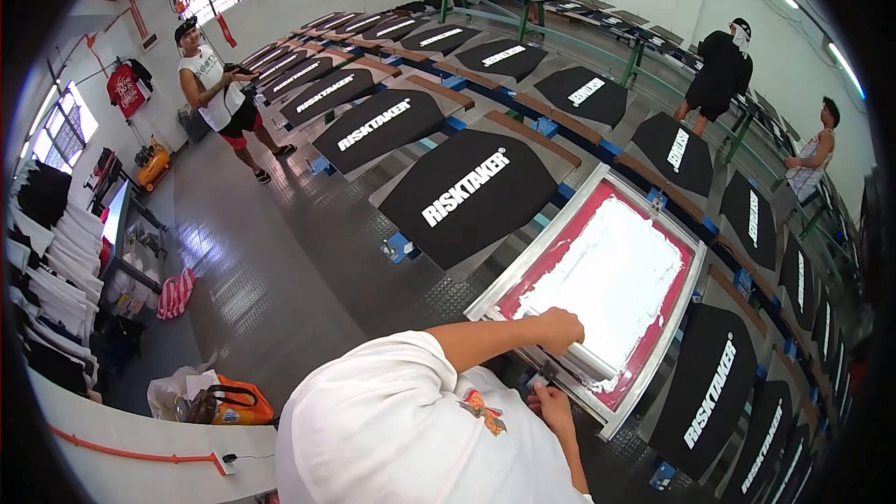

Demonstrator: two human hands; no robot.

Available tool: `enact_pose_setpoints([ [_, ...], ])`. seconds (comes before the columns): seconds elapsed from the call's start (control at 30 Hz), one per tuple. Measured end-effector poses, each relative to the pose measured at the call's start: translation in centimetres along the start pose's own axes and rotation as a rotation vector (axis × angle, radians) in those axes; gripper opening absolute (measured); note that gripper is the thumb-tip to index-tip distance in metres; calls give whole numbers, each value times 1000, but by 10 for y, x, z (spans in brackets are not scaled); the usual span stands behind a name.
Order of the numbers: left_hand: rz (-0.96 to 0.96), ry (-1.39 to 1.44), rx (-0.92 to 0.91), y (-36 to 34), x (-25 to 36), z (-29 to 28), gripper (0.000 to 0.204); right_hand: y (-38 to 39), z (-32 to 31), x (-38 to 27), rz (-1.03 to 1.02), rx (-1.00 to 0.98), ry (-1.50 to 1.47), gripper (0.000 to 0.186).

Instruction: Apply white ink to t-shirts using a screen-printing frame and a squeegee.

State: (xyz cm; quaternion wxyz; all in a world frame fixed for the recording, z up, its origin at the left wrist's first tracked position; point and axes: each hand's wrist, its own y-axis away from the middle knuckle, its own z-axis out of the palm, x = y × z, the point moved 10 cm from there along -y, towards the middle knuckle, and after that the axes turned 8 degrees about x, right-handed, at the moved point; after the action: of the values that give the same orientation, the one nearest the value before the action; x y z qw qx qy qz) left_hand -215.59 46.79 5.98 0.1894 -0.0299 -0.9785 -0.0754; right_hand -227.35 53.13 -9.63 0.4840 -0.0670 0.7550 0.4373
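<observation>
A screen-printing frame (644, 387) with a pale metal border lies over the row of boards in front of me. Its mesh is red around the edge and thickly coated with white ink (611, 266). My left hand (560, 329) is closed in a fist on a squeegee (590, 361), a long pale bar lying across the near end of the mesh. Just outside the frame's near edge, my right hand (553, 408) has curled fingers beside a small metal clamp (541, 375). What those fingers grip is too small to make out.
Black printed fabric panels (467, 196) lie on boards to both sides, including a panel (707, 392) at right. One person (210, 84) stands at far left, another (723, 70) at far right. White shirts (61, 261) hang left. An orange bag (241, 399) sits on the floor.
</observation>
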Motion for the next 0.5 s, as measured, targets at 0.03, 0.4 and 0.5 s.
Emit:
enact_pose_setpoints([
  [0.03, 5, 7, 4, 1, 0, -1, 41, 2, 0, -3, 1, 0, 3, 49],
  [0.4, 3, 24, 13, 0, 0, -1, 40, 3, 1, 2, 56, -14, -14, 47],
  [0.5, 5, 30, 21, 0, 1, -3, 40, 5, 1, -2, 44, -18, 7, 46],
])
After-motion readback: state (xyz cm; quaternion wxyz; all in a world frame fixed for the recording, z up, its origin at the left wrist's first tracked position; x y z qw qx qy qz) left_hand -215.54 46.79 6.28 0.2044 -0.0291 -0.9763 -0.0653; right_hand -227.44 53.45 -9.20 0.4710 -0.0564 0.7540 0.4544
